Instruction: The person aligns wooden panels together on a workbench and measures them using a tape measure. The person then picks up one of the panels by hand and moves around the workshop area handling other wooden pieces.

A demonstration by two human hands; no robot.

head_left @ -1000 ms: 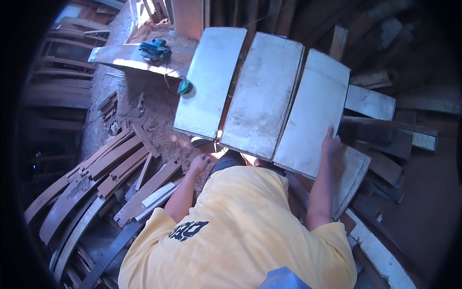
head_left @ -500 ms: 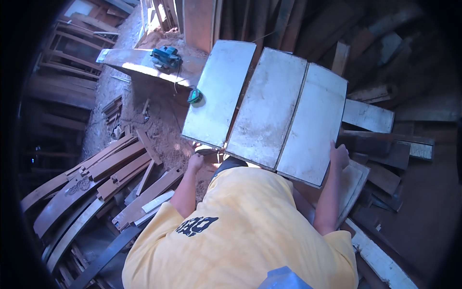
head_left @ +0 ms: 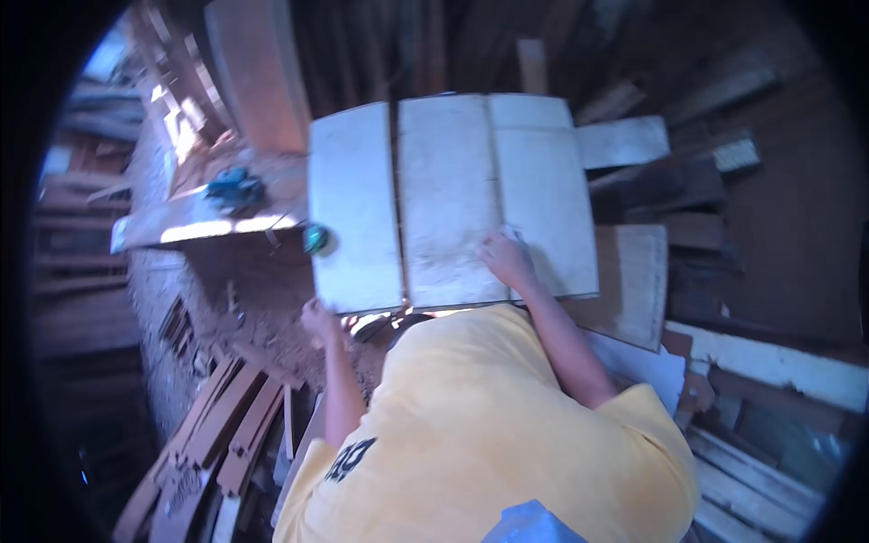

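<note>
Three pale boards lie side by side: a left board [head_left: 355,199], a middle board [head_left: 448,190] and a right board [head_left: 548,199]. A dark gap parts the left and middle ones; the other two look close together. My left hand [head_left: 319,321] is at the near left corner of the left board, its fingers bent; its grip is unclear. Over the seam between the middle and right boards is my right hand [head_left: 507,260], blurred, with its fingers curled near the surface. A small green object [head_left: 316,239] rests on the left board's left edge.
A teal power tool [head_left: 234,189] sits on a wooden plank [head_left: 145,228] at the left. Curved and straight wood pieces [head_left: 217,421] are piled at the lower left. Another framed panel [head_left: 634,276] and more timber [head_left: 769,362] lie to the right.
My right hand has moved left from the right board's outer edge to the seam. My left hand has come to the left board's corner. The view has turned, and the middle and right boards remain close.
</note>
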